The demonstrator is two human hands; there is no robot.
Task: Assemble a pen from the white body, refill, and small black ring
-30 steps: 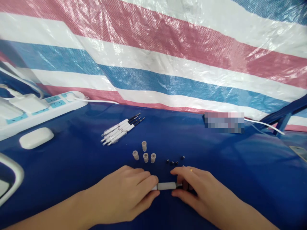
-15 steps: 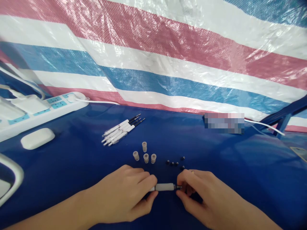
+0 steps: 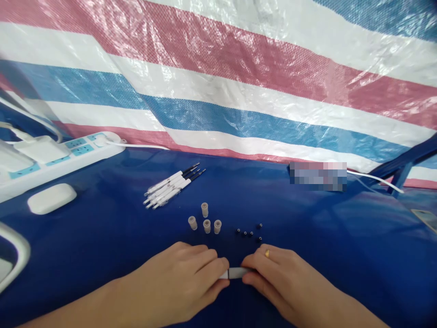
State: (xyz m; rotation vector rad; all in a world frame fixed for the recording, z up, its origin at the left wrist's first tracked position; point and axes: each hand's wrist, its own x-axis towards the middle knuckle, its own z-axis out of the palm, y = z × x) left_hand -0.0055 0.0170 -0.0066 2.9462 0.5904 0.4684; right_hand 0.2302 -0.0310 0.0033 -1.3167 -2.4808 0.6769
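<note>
Near the front of the blue table I hold a white pen (image 3: pixel 238 273) lengthwise between my hands. My left hand (image 3: pixel 186 280) is closed on its white barrel end, with the thumb below and the fingers above. My right hand (image 3: pixel 283 278), with a ring on one finger, pinches the pen's pale grip section and covers its tip. A thin dark band shows beside my left fingertips. Just beyond the hands stand several short, pale hollow cylinders (image 3: pixel 206 226). Several tiny black parts (image 3: pixel 245 234) with light ends lie to their right.
A bundle of white pen barrels (image 3: pixel 167 189) with dark tips lies farther back. At the left are a white power strip (image 3: pixel 82 159) with plugs and a white rounded case (image 3: pixel 52 199). A blurred-out object (image 3: pixel 317 176) sits at the back right, before a striped plastic sheet (image 3: pixel 218 82).
My right hand has moved left along the pen, from its metal tip onto the grip section, covering the tip. My left hand has shifted slightly right.
</note>
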